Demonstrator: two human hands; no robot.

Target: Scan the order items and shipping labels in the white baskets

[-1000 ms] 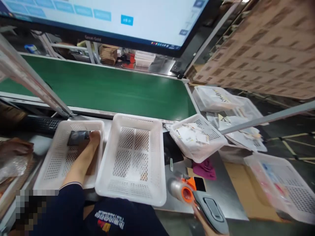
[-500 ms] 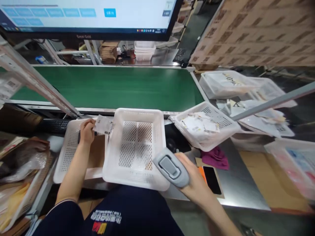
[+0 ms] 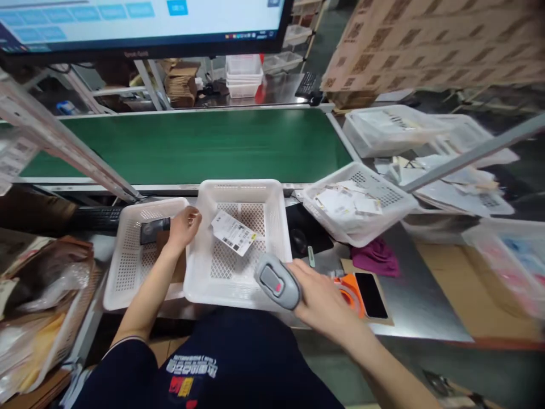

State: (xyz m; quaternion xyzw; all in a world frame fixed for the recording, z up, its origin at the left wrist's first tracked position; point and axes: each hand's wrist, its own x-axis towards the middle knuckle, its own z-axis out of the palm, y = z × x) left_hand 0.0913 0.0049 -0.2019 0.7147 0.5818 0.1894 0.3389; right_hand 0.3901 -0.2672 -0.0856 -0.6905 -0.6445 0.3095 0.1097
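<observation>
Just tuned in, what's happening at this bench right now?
A person's right hand holds a grey scanner pointed toward a labelled packet lying in the middle basket. The left hand is open at the rim between that basket and the left basket, which holds a dark item.

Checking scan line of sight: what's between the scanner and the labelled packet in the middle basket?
Head view: only bare basket mesh floor lies between the scanner in the right hand and the packet.
</observation>
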